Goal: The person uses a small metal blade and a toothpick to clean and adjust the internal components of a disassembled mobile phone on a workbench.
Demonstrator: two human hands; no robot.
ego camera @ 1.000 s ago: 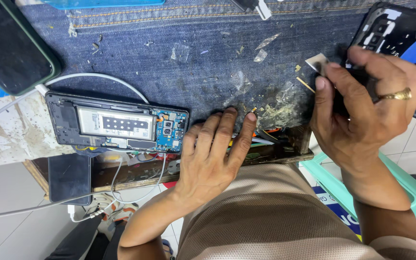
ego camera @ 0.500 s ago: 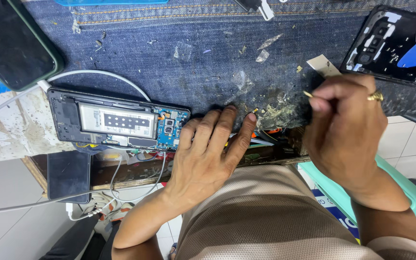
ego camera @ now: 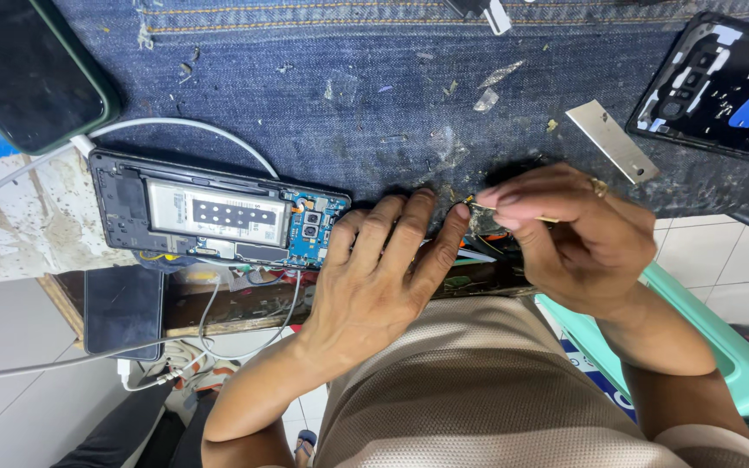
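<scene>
While the left hand [ego camera: 383, 277] rests flat, the opened phone [ego camera: 218, 217] lies just beside it

Small thin dark part [ego camera: 477, 211], pinched at the denim mat's edge, details too small

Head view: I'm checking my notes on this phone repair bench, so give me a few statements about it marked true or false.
1. The opened phone lies on the denim cloth with its battery and circuit board exposed. True.
2. The left hand lifts the opened phone off the cloth. False: it rests flat, palm down, beside the phone's circuit-board end.
3. The right hand pinches a thin tool, its tip near the left fingertips. True.
4. The metal strip is held in the right hand. False: it lies loose on the cloth.
5. The right hand wears a ring. True.
</scene>
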